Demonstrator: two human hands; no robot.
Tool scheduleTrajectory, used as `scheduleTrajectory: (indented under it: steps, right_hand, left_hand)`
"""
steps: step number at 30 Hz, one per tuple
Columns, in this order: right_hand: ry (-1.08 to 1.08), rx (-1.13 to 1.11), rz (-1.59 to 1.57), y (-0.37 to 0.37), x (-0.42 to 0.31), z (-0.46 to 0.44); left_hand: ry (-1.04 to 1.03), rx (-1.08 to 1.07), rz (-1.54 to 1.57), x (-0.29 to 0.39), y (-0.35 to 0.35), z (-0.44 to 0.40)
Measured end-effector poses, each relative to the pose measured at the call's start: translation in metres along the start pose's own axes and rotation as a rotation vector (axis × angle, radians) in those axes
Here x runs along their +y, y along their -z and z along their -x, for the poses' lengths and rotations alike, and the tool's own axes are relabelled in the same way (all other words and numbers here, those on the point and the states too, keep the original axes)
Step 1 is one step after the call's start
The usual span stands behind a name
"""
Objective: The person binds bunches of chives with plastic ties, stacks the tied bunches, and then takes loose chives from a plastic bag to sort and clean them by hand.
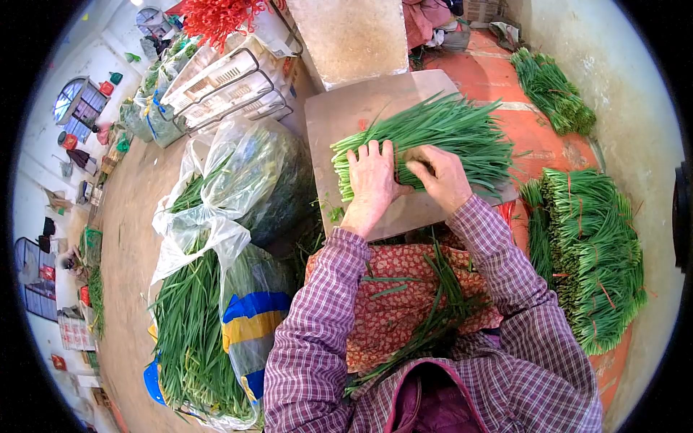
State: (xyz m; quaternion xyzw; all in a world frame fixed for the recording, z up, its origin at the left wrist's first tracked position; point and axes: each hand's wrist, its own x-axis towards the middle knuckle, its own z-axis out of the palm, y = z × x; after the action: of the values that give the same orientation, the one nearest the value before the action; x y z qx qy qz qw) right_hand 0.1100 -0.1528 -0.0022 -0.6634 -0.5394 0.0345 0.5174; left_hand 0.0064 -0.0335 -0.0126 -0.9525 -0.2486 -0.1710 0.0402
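A thick bunch of garlic chives (447, 133) lies across a board (339, 126) in front of me, pale cut ends to the left and green leaves to the right. My left hand (372, 180) rests on the stem end, fingers stretched out and pressing down. Beside it, my right hand (442, 173) has its fingers curled in a pinch at a thin red tie (395, 160) around the bunch. The fingertips partly hide the tie. Loose chive leaves (444, 289) are scattered over the red patterned cloth (382, 325) on my lap.
Tied chive bundles (592, 252) are stacked at right, with another bundle (554, 90) farther back on the orange covering (491, 68). Clear plastic bags of chives (191, 317) stand at left. Red ties (216, 18) hang near white crates (224, 86). A wall (628, 94) borders the right side.
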Motion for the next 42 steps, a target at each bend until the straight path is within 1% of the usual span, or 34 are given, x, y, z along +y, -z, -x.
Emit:
scheduleTrajectory:
  steps: [3, 5, 8, 10, 11, 13, 15, 16, 17, 18, 19, 20, 21, 23, 25, 26, 27, 29, 30, 34, 38, 42]
  right_hand:
    - [-0.005, -0.032, -0.061, -0.004, -0.007, 0.004]
    - [0.010, 0.000, -0.042, -0.012, -0.001, 0.000]
    - [0.007, -0.012, 0.040, -0.016, -0.005, -0.006]
    - [0.076, 0.049, 0.156, -0.018, -0.005, -0.007]
    - [0.075, 0.049, 0.155, -0.016, -0.004, -0.009]
    - [0.257, 0.097, 0.394, -0.009, -0.001, -0.017]
    - [0.321, 0.085, 0.423, -0.010, 0.010, -0.029]
    - [0.366, 0.083, 0.410, -0.012, 0.019, -0.036]
    - [0.412, 0.080, 0.398, -0.013, 0.028, -0.041]
    - [0.416, 0.080, 0.391, -0.013, 0.033, -0.044]
    - [0.352, 0.020, 0.347, -0.014, 0.038, -0.046]
    - [0.286, -0.039, 0.300, -0.015, 0.042, -0.046]
    - [0.284, -0.042, 0.291, -0.016, 0.044, -0.045]
    - [0.259, -0.047, 0.288, -0.016, 0.045, -0.045]
    - [0.249, -0.043, 0.275, -0.019, 0.049, -0.045]
    - [0.234, -0.040, 0.258, -0.019, 0.049, -0.045]
    - [0.219, -0.038, 0.241, -0.018, 0.048, -0.045]
    - [0.229, -0.032, 0.253, -0.017, 0.046, -0.045]
    - [0.232, -0.041, 0.249, -0.016, 0.046, -0.044]
    - [0.250, -0.041, 0.246, -0.015, 0.042, -0.045]
    - [0.265, -0.045, 0.253, -0.015, 0.043, -0.044]
    - [0.277, -0.047, 0.255, -0.016, 0.045, -0.044]
  left_hand:
    - [-0.003, 0.057, 0.008, -0.001, -0.005, 0.001]
    - [-0.017, 0.084, 0.021, -0.003, -0.010, 0.003]
    - [-0.024, 0.116, 0.025, -0.004, -0.012, 0.002]
    - [-0.019, 0.117, 0.020, -0.003, -0.008, 0.002]
    - [-0.010, 0.073, 0.041, -0.003, -0.007, 0.001]
    - [0.003, 0.024, 0.059, -0.003, 0.002, 0.000]
    - [-0.028, -0.096, 0.044, -0.008, 0.012, -0.002]
    - [-0.049, -0.086, 0.133, -0.014, 0.015, -0.003]
    - [-0.045, -0.085, 0.129, -0.023, 0.019, -0.001]
    - [-0.046, 0.046, 0.310, -0.036, 0.024, 0.002]
    - [-0.048, 0.177, 0.489, -0.050, 0.029, 0.005]
    - [0.042, 0.306, 0.521, -0.063, 0.032, 0.013]
    - [0.133, 0.434, 0.551, -0.075, 0.035, 0.025]
    - [0.388, 0.259, 0.656, -0.087, 0.053, 0.056]
    - [0.458, 0.137, 0.828, -0.093, 0.044, 0.084]
    - [0.444, 0.093, 0.912, -0.092, 0.036, 0.096]
    - [0.490, -0.015, 0.935, -0.088, 0.036, 0.101]
    - [0.592, -0.100, 1.051, -0.080, 0.035, 0.105]
    - [0.622, -0.086, 1.147, -0.077, 0.031, 0.103]
    - [0.579, -0.078, 1.245, -0.074, 0.021, 0.095]
    - [0.565, -0.099, 1.267, -0.073, 0.014, 0.094]
    - [0.538, -0.069, 1.244, -0.068, 0.018, 0.095]
